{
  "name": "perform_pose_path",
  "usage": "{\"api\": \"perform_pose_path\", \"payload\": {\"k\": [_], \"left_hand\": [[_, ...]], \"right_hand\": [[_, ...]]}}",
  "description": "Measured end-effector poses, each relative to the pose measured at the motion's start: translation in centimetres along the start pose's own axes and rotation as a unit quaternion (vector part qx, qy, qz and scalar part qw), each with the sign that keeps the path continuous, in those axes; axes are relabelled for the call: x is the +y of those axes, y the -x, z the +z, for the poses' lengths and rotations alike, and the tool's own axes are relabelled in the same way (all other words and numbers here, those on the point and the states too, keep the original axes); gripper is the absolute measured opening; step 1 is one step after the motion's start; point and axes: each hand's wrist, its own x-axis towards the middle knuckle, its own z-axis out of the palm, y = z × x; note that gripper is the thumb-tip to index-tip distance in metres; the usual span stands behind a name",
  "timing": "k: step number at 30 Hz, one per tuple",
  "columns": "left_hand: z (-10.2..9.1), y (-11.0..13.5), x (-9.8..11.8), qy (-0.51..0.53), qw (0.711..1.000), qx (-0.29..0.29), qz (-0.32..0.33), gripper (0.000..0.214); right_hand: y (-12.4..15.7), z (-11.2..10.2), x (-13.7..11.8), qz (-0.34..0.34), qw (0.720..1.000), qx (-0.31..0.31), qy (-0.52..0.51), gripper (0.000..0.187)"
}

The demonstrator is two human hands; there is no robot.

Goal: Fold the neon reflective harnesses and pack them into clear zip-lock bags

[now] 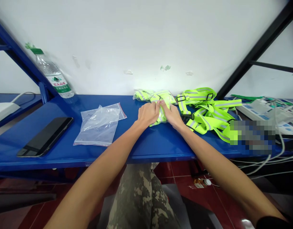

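My left hand [148, 113] and my right hand [171, 114] are side by side at the middle of the blue table [136, 144]. Both are closed, thumbs close together, on a bagged reflective strap bundle [162, 117], neon yellow with silver stripes. My fingers partly cover it. Just behind lies another neon bundle in clear plastic [142, 95]. Right of my right hand, loose reflective straps [209, 116] with black buckles are heaped. To the left of my left hand are flat clear zip bags [98, 125], overlapping each other.
A black phone [47, 136] lies on the left of the table. By the wall stands a water bottle [56, 76] with a green cap. At the right are white power strips [253, 113] and tangled cables [282, 143]. A small bottle [202, 183] lies on the red floor.
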Motion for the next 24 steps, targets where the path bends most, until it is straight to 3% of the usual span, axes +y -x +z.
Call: {"api": "perform_pose_path", "payload": {"k": [3,10,17,24], "left_hand": [[0.3,0.0,0.2,-0.006,1.000,0.010,0.000,0.071],[0.6,-0.1,0.1,-0.036,0.999,0.028,-0.006,0.072],[0.6,-0.1,0.1,-0.036,0.999,0.035,-0.006,0.070],[0.2,0.5,0.3,0.014,0.999,0.045,-0.023,0.051]], "right_hand": [[0.4,0.2,-1.2,0.030,0.998,0.045,0.035,0.055],[0.6,0.5,-1.2,-0.061,0.990,0.088,0.092,0.054],[0.5,0.8,-0.6,-0.076,0.984,0.103,0.121,0.055],[0.8,0.8,-1.0,-0.073,0.987,0.106,0.098,0.055]]}}
